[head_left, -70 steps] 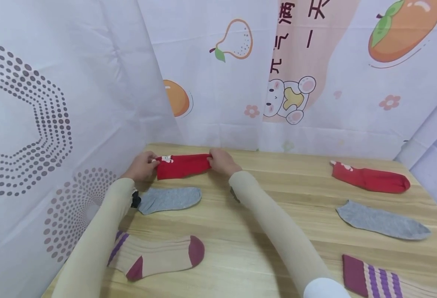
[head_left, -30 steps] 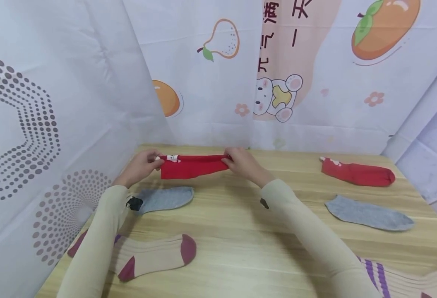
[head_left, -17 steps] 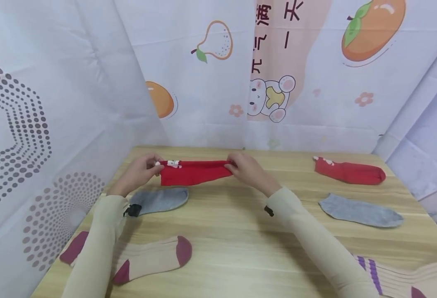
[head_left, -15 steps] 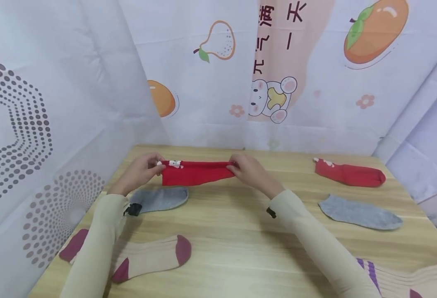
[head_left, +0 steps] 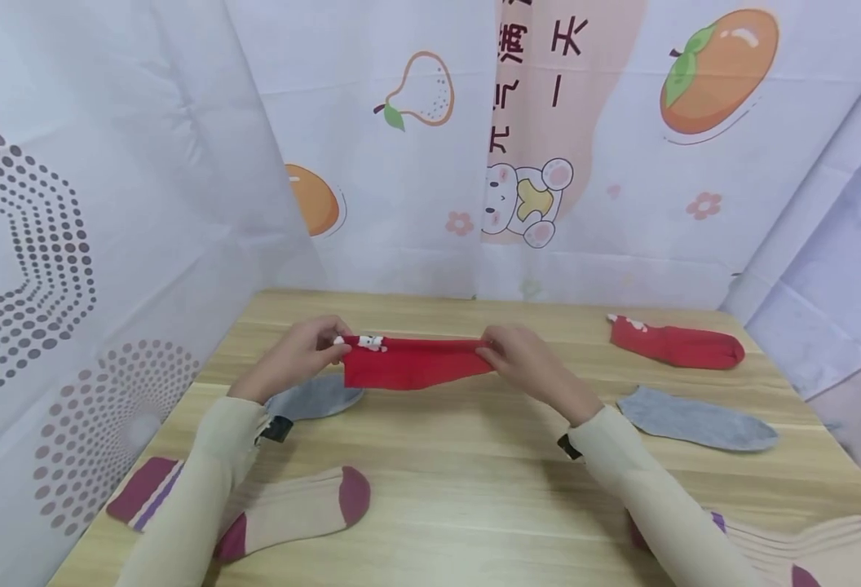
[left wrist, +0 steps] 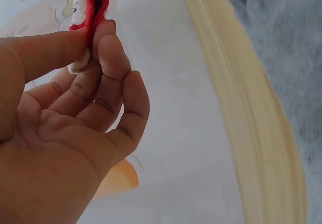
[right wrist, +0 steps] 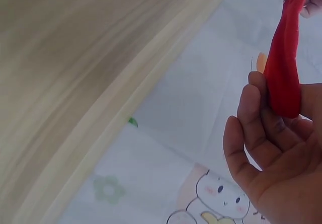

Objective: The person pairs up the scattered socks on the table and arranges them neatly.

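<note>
A red sock with a white figure near its cuff is stretched sideways between both hands, raised above the table. My left hand pinches the cuff end; in the left wrist view, thumb and fingertips meet on the red cloth. The toe end is pinched by my right hand; in the right wrist view the rounded red toe sits between thumb and fingers. Behind the left wrist lies a grey sock, partly hidden. A beige sock with maroon heel and toe lies under the left forearm.
On the right of the wooden table lie another red sock, a grey sock and a beige striped sock, the last partly covered by the right sleeve. A printed white curtain rises along the back and left edges.
Both hands have lifted the red sock off the table and brought it nearer to me and rightward, pulled out straight. The head view has shifted slightly. The other socks lie as before.
</note>
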`<state>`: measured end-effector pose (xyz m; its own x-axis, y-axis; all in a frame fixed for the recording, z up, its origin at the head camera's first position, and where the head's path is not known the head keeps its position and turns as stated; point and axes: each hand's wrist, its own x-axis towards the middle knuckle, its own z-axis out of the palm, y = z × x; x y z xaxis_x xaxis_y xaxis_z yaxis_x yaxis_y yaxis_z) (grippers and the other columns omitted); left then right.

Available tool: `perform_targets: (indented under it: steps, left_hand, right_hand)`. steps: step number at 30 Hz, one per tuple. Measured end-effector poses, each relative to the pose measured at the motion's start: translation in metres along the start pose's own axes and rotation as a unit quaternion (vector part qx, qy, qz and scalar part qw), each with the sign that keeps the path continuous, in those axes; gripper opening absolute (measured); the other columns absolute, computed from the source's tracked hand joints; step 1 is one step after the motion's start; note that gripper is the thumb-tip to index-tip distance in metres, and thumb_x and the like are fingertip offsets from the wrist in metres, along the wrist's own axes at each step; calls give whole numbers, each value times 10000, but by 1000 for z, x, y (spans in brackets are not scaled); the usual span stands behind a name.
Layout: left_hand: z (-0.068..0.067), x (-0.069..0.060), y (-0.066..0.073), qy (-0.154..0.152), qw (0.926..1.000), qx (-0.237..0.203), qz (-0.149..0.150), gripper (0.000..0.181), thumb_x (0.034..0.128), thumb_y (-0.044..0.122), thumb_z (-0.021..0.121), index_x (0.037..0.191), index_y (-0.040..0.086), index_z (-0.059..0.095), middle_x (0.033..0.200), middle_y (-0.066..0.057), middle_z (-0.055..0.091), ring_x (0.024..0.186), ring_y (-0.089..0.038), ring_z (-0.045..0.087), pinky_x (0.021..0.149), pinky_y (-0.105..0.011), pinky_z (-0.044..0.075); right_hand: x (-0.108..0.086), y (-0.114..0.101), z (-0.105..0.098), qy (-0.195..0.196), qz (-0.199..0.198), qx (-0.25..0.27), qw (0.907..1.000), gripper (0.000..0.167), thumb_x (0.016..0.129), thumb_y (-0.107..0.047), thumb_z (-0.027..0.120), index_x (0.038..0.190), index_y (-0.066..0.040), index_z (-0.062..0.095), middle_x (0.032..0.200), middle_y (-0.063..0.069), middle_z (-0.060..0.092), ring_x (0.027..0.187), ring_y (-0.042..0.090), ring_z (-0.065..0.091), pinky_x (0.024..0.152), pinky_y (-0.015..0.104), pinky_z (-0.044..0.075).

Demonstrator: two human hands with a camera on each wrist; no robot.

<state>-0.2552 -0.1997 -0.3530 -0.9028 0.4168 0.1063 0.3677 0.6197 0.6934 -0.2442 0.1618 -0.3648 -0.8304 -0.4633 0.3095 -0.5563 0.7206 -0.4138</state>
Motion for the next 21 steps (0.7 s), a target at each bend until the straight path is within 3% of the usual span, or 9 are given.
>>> perform_targets:
  steps: [11, 21]
  left_hand:
    - [15, -3, 26, -245, 9991, 73, 327, 151, 937, 68, 675, 1073, 125, 642, 1001, -20, 676, 870, -187, 644, 742, -312, 563]
    - [31, -5, 37, -555, 9970, 59, 543, 142, 943, 91, 677, 1059, 163, 637, 1006, 41, 666, 861, -158, 624, 783, -322, 550]
  right_hand:
    - [-42, 0, -19, -44, 242, -128, 9996, 72, 913, -134, 723, 875, -142, 663, 702, -95, 576, 618, 101, 490, 573, 276, 448]
    - [-68, 0, -29, -14, 211, -314, 9993, 89, 881, -124, 754, 921, -147, 678, 753, -112, 617, 626, 61, 510, 586, 252, 475]
